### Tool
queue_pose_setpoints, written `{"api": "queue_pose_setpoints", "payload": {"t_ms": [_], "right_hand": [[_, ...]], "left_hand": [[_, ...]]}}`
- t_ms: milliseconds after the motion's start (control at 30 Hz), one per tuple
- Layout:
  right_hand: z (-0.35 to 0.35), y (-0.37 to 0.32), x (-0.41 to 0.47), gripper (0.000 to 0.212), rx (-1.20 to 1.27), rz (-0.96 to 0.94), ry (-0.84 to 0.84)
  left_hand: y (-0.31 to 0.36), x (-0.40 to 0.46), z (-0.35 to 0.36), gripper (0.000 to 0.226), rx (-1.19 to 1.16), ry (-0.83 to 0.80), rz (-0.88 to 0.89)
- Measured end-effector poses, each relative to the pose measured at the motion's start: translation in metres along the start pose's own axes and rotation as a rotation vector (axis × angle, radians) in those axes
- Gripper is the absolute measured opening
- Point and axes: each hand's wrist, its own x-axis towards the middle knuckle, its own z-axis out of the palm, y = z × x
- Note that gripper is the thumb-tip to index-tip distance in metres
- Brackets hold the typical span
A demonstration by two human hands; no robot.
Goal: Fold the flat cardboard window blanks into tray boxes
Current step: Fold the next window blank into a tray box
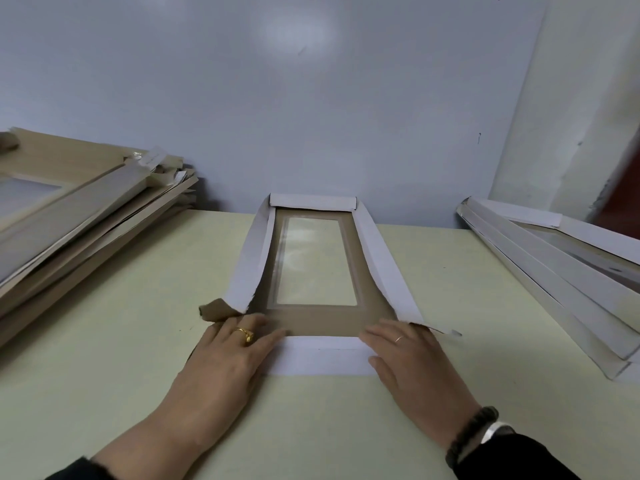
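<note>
At frame centre one blank (317, 261) is part-folded, near flap (322, 360) still flat, pressed by flat-fingered, ungripping left hand (232, 351) and right hand (408, 355); upper-left flat stack (79, 209) remains.

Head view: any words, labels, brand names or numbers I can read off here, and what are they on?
No text can be read anywhere in this view.
The small white slip on top of the stack of flat blanks at left carries faint marks, too small and blurred to read.
The blank being folded, the finished trays at right and the wall show no print.
</note>
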Motion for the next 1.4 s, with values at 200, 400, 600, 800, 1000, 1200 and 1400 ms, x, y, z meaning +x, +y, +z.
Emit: {"api": "queue_pose_setpoints", "payload": {"t_ms": [200, 400, 600, 800, 1000, 1200, 1400], "right_hand": [[0.016, -0.002, 0.008, 0.048, 0.297, 0.027, -0.188], [0.003, 0.016, 0.004, 0.043, 0.385, 0.098, -0.109], [0.001, 0.023, 0.004, 0.015, 0.435, 0.126, -0.017], [0.003, 0.014, 0.012, 0.029, 0.28, 0.138, 0.061], [0.007, 0.006, 0.026, 0.023, 0.044, 0.219, 0.031], [0.01, -0.003, 0.029, 0.034, -0.07, 0.083, 0.136], [0.021, 0.0, 0.03, 0.053, 0.151, 0.027, -0.238]], "left_hand": [[0.015, 0.014, 0.014, 0.045, -0.238, -0.166, 0.057], [-0.004, 0.013, 0.011, 0.05, -0.316, -0.169, -0.044], [-0.007, 0.014, 0.001, 0.082, -0.301, -0.057, -0.085], [-0.002, 0.025, 0.007, 0.062, -0.106, 0.083, -0.095], [0.002, 0.033, 0.019, 0.058, -0.047, -0.062, -0.205], [0.006, 0.042, 0.028, 0.065, -0.041, -0.192, -0.279], [0.003, 0.047, 0.032, 0.06, -0.157, -0.348, -0.308]]}}
